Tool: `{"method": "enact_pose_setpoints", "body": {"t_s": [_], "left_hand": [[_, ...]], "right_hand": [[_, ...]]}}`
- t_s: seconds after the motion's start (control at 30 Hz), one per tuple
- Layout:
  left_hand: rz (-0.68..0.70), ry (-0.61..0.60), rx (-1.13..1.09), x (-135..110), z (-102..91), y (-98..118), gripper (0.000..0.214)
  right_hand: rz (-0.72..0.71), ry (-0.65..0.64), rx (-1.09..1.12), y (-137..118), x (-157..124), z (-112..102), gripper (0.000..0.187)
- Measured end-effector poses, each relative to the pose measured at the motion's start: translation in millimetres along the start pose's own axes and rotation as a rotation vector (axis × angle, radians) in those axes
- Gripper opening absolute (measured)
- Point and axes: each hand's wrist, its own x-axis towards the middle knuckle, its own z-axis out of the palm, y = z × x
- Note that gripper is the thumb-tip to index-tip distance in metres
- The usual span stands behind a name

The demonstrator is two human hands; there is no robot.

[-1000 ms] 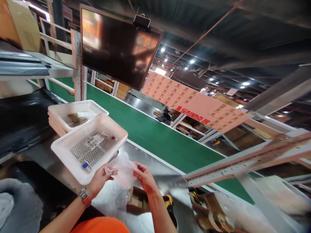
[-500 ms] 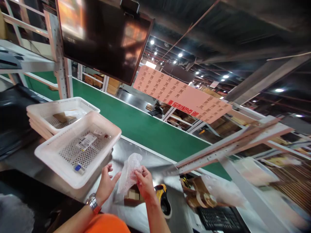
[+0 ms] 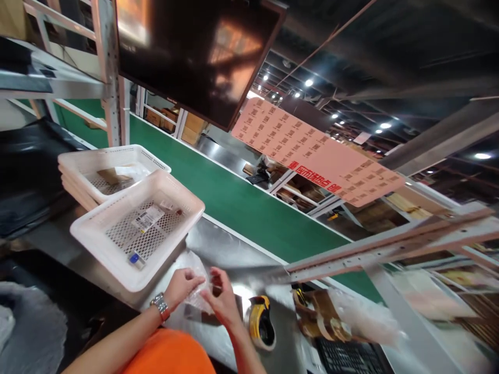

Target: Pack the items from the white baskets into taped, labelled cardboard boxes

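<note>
In the head view, we could drop the bubble wrap (image 3: pixel 195 263) if our left hand's (image 3: pixel 180 289) pinch slips, since our right hand (image 3: pixel 223 301) has its fingers spread. The bubble wrap lies between our hands, with the white basket (image 3: pixel 92 231) past our left and the yellow tape dispenser (image 3: pixel 255 318) right of our right.

Dim overall, small bright lamps (image 3: pixel 309 82) up beyond right hand (image 3: pixel 223 300), wide-angle stretch.
Glare on bench (image 3: pixel 212 236) beside right hand; orange reflections on screen (image 3: pixel 187 62) above left hand (image 3: pixel 181 288); ceiling (image 3: pixel 421 39) near-black; blurry smear far right of hands.
</note>
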Motion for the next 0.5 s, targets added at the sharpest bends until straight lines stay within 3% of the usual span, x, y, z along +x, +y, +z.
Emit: {"method": "enact_pose_setpoints", "body": {"t_s": [0.07,0.1,0.23,0.33,0.4,0.5], "left_hand": [[0.044,0.05,0.074,1.4,-4.0,-2.2,0.077],[0.063,0.086,0.096,1.7,-7.2,-4.8,0.079],[0.065,0.216,0.119,0.0,-24.4,-27.5,0.077],[0.057,0.257,0.162,-5.1,-31.7,-51.3,0.07],[0.038,0.247,0.201,-10.3,-32.0,-64.3,0.067],[0.039,0.202,0.228,-18.9,-31.8,-75.8,0.062]], "right_hand": [[-0.021,-0.199,-0.054,-4.1,0.3,14.6,0.028],[-0.01,-0.238,-0.062,-4.6,3.7,18.3,0.023],[0.102,-0.298,-0.074,-4.5,39.2,7.9,0.03],[0.014,-0.328,-0.126,-24.3,88.5,1.3,0.038],[-0.134,-0.269,-0.181,-51.2,128.6,16.0,0.037],[-0.328,-0.275,-0.465,-97.3,187.9,67.6,0.028]]}}
